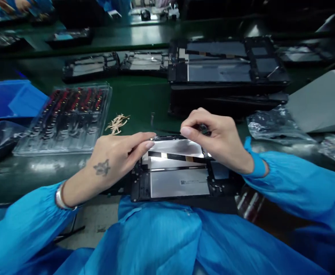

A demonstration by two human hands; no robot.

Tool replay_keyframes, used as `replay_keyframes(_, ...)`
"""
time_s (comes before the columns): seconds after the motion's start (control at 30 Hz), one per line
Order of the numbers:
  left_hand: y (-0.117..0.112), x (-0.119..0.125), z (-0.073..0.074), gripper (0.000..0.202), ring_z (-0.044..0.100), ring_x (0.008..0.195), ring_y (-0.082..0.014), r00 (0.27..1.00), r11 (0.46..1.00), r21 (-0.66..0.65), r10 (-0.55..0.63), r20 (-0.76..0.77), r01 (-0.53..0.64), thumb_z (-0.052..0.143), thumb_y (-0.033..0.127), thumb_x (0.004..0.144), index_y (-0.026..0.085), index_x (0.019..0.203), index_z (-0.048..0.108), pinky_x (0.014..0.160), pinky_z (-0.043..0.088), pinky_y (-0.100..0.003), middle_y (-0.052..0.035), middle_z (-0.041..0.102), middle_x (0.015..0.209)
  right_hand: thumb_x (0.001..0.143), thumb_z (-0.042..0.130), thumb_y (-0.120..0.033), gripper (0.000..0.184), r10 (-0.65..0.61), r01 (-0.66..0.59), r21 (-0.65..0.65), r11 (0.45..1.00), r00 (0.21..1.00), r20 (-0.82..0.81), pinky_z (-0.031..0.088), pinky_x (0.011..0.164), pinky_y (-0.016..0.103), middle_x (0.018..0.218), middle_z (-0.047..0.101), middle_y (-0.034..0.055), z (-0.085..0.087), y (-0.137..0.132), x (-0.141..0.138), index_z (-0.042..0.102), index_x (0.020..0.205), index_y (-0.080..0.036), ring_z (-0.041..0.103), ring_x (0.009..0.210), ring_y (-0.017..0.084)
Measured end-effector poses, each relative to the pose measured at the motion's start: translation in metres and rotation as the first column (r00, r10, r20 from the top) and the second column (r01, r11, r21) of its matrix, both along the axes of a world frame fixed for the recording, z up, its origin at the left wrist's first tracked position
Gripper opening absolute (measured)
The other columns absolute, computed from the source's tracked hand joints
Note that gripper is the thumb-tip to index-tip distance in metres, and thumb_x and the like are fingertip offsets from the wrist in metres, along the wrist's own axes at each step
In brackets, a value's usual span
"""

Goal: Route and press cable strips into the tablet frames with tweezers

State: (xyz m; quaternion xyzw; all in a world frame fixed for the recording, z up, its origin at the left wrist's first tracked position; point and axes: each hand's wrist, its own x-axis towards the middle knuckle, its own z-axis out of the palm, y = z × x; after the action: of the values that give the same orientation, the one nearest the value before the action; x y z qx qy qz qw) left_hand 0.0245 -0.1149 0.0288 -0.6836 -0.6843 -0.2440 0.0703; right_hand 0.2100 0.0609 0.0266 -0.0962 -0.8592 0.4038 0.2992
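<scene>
Black rectangular silver-panelled device [179,181]: left hand [118,151] pinching far-left corner, best kept steady; right hand [219,139] pinched narrow, contents unclear.

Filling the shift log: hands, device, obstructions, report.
Left hand at upper left edge of device. Right hand pinched near upper edge, any held piece unclear. Pale panels face up, right hand partly covering device.

Tablet-like unit [179,176], opened, innards up: black frame [141,191], silvery plates [166,187], slanting dark strip [176,156]. Far edge [167,138] touches left fingers [143,147]; right fingers [188,132] at same edge, contact unclear. Plate with small printed code [182,182] nearer wearer than fingers.
</scene>
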Motion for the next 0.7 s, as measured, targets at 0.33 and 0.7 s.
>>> replay_keyframes(0.33,0.018,-0.015,-0.016,0.037,0.072,0.068,-0.0202,0.978,0.994,-0.105,-0.053,-0.2,0.033,0.043,0.04,0.108,0.021,0.125,0.07,0.052,0.036,-0.026,-0.0044,0.079,0.09,0.093,0.064,-0.032,0.02,0.001,-0.005,0.008,1.0,0.918,0.396,0.044,0.075,0.035,0.083,0.064,0.003,-0.01,0.037,0.044,0.065,0.076,-0.021,0.059,0.081,0.02)
replay_keyframes(0.7,0.046,-0.009,-0.026,0.034,0.065,0.104,-0.0241,0.935,0.927,-0.15,-0.353,-0.045,0.343,0.038,0.032,0.108,0.012,0.115,0.064,0.084,0.056,-0.036,-0.015,0.065,0.122,0.09,0.061,-0.034,0.02,-0.083,0.061,0.061,0.996,0.855,0.512,0.042,0.073,0.036,0.083,0.063,0.0045,-0.012,0.045,0.042,0.065,0.077,-0.02,0.06,0.08,0.021)
